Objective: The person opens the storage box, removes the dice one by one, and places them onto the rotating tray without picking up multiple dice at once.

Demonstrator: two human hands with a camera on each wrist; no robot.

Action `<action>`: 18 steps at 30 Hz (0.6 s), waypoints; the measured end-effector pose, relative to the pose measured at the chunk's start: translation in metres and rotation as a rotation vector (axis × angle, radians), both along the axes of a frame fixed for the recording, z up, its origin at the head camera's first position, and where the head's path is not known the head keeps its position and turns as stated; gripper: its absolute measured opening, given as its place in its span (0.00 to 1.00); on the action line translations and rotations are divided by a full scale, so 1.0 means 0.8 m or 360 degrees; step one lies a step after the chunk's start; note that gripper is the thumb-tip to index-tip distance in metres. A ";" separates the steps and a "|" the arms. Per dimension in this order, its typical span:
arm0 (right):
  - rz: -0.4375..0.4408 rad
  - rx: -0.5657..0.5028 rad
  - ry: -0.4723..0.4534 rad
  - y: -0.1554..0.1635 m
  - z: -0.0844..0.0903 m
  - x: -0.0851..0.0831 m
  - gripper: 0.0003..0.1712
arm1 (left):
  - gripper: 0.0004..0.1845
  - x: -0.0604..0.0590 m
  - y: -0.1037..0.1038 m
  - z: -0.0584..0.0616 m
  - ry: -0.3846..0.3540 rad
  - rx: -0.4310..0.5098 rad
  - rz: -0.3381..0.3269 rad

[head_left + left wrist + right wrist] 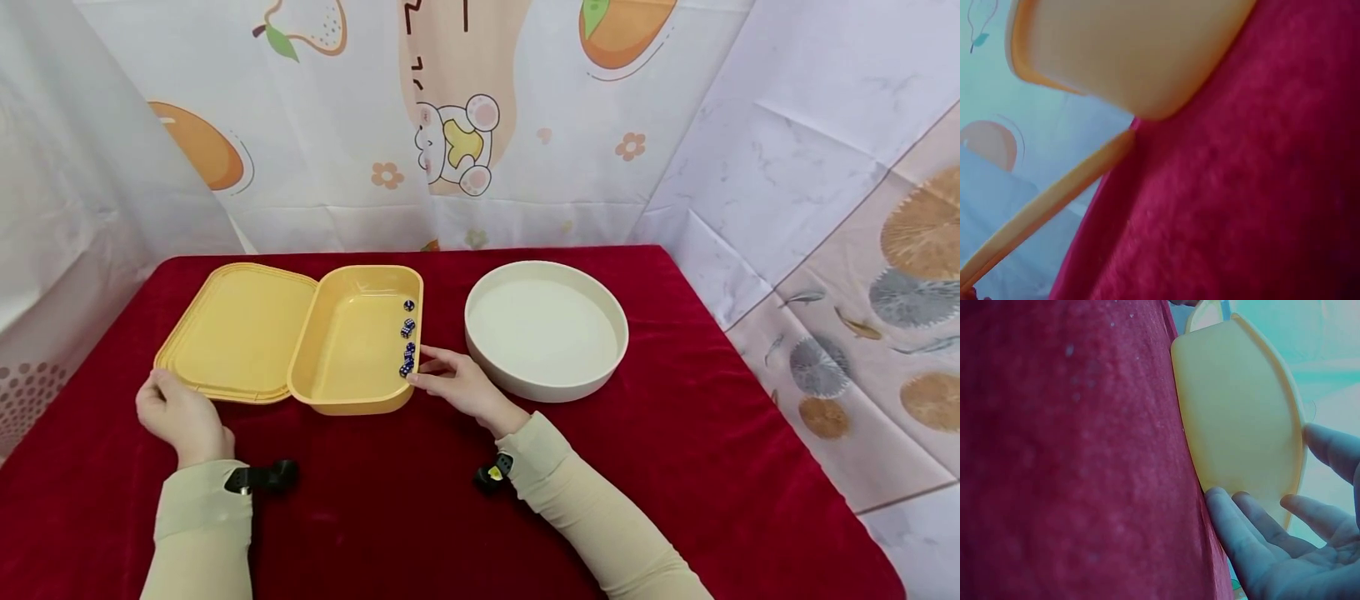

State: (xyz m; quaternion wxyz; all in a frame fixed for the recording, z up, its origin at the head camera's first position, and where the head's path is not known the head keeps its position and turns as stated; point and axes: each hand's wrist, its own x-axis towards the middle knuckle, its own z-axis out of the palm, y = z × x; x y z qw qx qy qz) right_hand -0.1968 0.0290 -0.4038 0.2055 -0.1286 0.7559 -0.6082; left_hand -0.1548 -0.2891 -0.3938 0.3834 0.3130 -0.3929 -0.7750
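Observation:
A yellow plastic box [360, 333] stands with its floor showing. Several dark blue dice [407, 331] with white dots lie in a row along its right inner wall. To the left, a yellow lid [240, 333] lies beside the box, their edges meeting. My left hand [183, 417] holds the lid's near left corner, fingers curled at its edge; that hand is out of its own wrist view. My right hand [465, 385] grips the box's right wall near the front corner. In the right wrist view, its thumb [1335, 450] is at the rim and its fingers [1235, 531] rest against the outside.
A round cream tray [547, 383] with a raised wall stands right of the box, close beyond my right hand. Red cloth [375, 500] covers the table. A printed curtain [322, 150] hangs behind the table's far edge.

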 end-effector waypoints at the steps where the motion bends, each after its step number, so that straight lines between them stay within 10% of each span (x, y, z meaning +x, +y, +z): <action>1: -0.0001 0.0000 -0.0002 0.000 0.000 0.000 0.34 | 0.18 0.000 -0.002 -0.002 -0.0046 -0.0017 -0.0006; 18: 0.0005 0.0003 -0.0001 0.000 0.002 0.002 0.34 | 0.23 0.018 -0.036 -0.013 -0.1367 -0.0891 -0.0412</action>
